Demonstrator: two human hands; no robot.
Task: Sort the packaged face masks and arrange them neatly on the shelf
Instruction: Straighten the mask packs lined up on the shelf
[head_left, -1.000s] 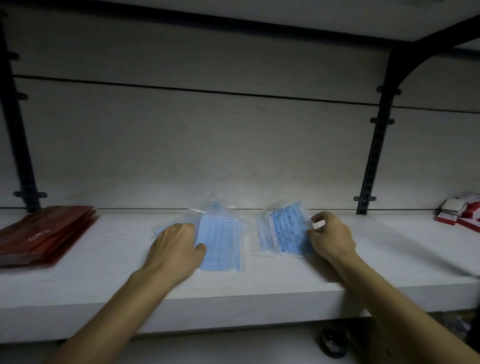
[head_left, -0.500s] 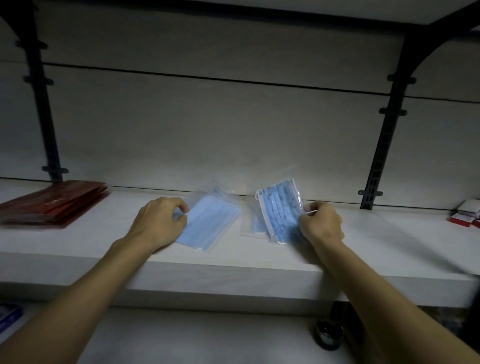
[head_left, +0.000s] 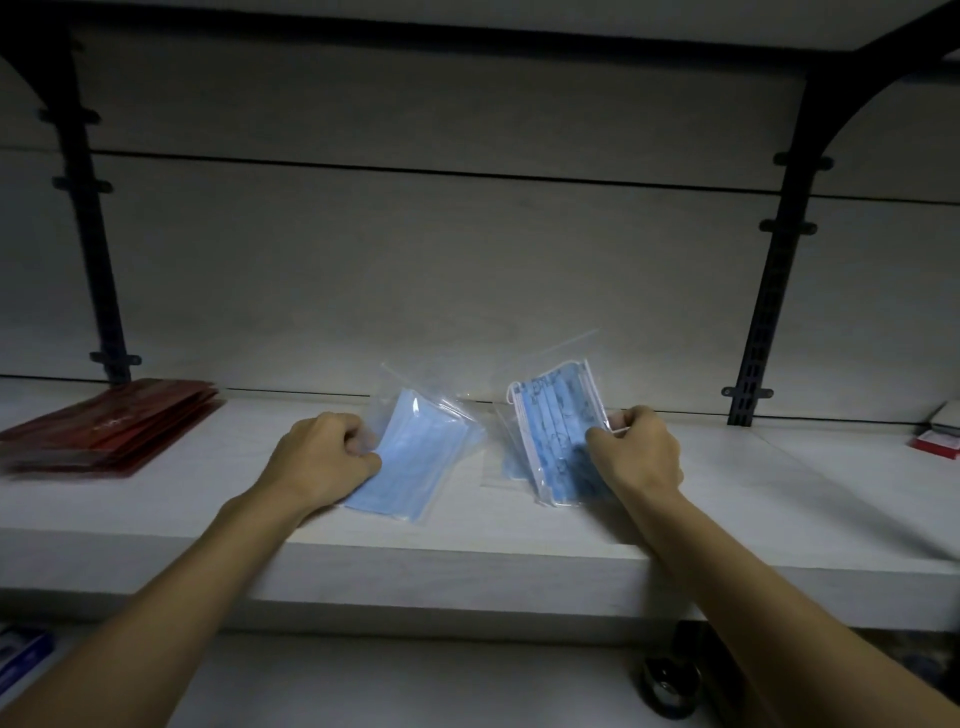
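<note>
Blue masks in clear bags sit under both my hands, near the front of the shelf (head_left: 467, 540). My left hand (head_left: 322, 462) has its fingers curled on the left edge of the plain pack (head_left: 410, 467), thumb pinching the plastic; this pack lies tilted on the shelf, its far end raised a little and its loose bag top sticking up behind. My right hand (head_left: 639, 452) grips the patterned pack (head_left: 556, 441) by its right edge, fingers curled round it, and holds it up on its lower edge so that it leans back toward the wall. White ear loops show along its upper rim. The two packs stand close together but apart, with a strip of bare shelf between them.

Farther left on the same shelf lies a flat red stack (head_left: 114, 431), blurred, so I cannot read what is on it. At the far right edge are a small red box (head_left: 937, 444) and something white behind it, mostly cut off. Black brackets (head_left: 769, 322) run up the pale back wall on both sides. Below the shelf, at the right, a dark round thing (head_left: 670, 686) sits in shadow; I cannot tell what it is.
</note>
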